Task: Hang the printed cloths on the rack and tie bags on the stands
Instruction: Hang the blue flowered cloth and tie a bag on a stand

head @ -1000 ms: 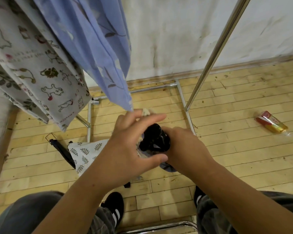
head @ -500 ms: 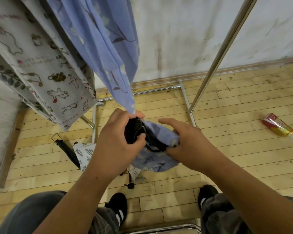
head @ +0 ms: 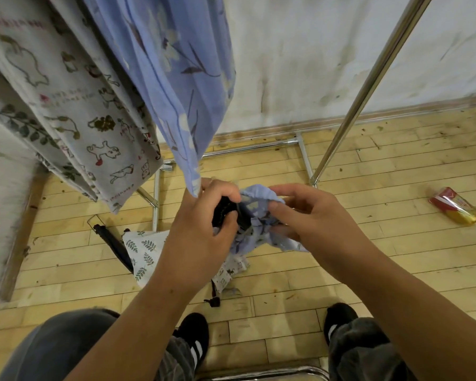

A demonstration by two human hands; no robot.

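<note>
My left hand grips a black bundled strap at the mouth of a small blue printed bag. My right hand pinches the bag's blue fabric from the right, and the bag hangs between both hands above the floor. A blue floral cloth hangs from the rack and ends just above my left hand. A white animal-print cloth hangs to its left. A slanted rack pole rises at the right.
A leaf-print bag with a black strap lies on the wooden floor below my hands, beside the rack's base bars. A red and yellow packet lies at the right. My two black shoes stand near the bottom.
The blue bag has been pulled further open between my hands, with more fabric now showing. My right hand has shifted from under the black bundle to pinching the fabric at the right.
</note>
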